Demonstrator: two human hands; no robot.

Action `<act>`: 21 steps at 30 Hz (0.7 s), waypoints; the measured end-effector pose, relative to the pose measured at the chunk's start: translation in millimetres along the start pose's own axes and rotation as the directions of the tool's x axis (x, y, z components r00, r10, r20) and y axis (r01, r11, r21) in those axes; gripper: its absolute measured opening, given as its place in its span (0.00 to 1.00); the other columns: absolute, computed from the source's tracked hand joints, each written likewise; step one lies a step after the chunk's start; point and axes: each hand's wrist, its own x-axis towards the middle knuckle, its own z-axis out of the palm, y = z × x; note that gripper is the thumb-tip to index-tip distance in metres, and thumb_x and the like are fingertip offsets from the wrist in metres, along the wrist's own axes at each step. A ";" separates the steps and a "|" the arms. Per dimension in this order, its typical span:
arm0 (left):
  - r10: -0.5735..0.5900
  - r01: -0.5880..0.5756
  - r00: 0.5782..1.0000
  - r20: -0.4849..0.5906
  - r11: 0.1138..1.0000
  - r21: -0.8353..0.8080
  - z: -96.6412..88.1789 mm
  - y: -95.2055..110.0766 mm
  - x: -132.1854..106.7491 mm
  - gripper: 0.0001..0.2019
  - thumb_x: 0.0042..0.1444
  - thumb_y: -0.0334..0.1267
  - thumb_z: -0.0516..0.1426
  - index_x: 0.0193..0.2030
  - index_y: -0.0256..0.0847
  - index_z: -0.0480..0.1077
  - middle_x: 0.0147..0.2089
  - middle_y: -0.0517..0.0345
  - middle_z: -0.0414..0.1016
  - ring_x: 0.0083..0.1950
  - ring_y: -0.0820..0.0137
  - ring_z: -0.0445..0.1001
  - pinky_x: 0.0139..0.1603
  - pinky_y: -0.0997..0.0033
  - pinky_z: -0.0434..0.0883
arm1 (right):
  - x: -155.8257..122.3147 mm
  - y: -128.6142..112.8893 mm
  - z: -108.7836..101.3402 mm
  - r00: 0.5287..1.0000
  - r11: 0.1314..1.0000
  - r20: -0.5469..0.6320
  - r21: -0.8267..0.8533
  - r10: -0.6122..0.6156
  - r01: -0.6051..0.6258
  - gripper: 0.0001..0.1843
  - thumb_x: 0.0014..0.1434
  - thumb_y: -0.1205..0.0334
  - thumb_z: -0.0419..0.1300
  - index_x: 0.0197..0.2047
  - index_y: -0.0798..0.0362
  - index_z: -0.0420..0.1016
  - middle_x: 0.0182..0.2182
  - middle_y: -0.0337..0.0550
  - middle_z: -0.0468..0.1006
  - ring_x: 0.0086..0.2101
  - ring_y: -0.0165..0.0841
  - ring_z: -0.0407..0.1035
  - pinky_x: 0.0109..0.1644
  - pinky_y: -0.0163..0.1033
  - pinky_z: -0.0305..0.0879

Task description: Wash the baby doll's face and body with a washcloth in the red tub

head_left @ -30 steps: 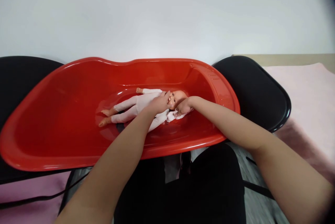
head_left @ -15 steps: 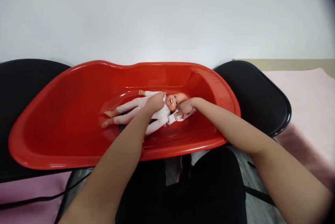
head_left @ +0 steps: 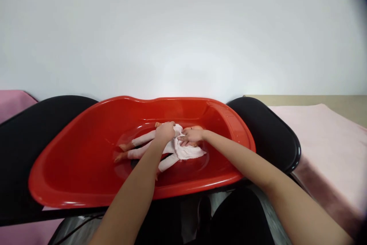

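A baby doll (head_left: 143, 143) in a pale pink suit lies on its back in a red plastic baby tub (head_left: 86, 161), head to the right. A small white cloth (head_left: 186, 150) lies over its chest and face. My left hand (head_left: 164, 132) rests on the doll's chest, fingers curled on the cloth's edge. My right hand (head_left: 192, 135) lies over the doll's head, fingers pinching the cloth. Most of the doll's face is hidden under hand and cloth.
The tub rests across two black chair seats, one to the left (head_left: 31, 130) and one to the right (head_left: 269, 134). A pink towel (head_left: 329, 149) covers a surface at right. A white wall stands close behind. My dark-clothed lap (head_left: 229, 218) is below.
The view has tilted up, so the tub sits lower in the picture. The cloth, earlier bunched under the doll's head in my right hand, is now spread over its face and chest by both hands.
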 end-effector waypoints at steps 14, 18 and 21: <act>-0.003 0.003 0.997 -0.072 1.000 0.001 16.9 -8.5 4.4 0.19 0.64 0.28 0.51 0.59 0.43 0.70 0.63 0.45 0.75 0.61 0.56 0.77 0.57 0.60 0.74 | 0.0 12.0 -31.6 0.907 0.845 -0.213 -0.486 -0.363 0.224 0.21 0.65 0.59 0.65 0.59 0.53 0.73 0.55 0.48 0.81 0.53 0.40 0.76 0.59 0.41 0.71; 0.045 -0.024 0.984 -0.175 0.993 0.118 17.6 -3.8 6.8 0.19 0.62 0.30 0.55 0.60 0.40 0.69 0.66 0.42 0.68 0.64 0.54 0.73 0.60 0.58 0.73 | -1.9 27.0 -46.5 0.952 0.763 -0.207 -0.645 -0.227 0.042 0.52 0.49 0.47 0.78 0.72 0.52 0.63 0.68 0.59 0.68 0.68 0.54 0.63 0.69 0.52 0.65; 0.107 -0.100 0.994 -0.038 0.982 0.161 27.6 -4.3 9.8 0.19 0.63 0.38 0.60 0.60 0.40 0.69 0.65 0.41 0.69 0.66 0.52 0.72 0.65 0.57 0.71 | 9.5 35.5 -46.4 0.979 0.710 -0.194 -0.698 -0.067 -0.090 0.61 0.44 0.47 0.80 0.75 0.51 0.58 0.72 0.60 0.61 0.71 0.59 0.57 0.72 0.57 0.62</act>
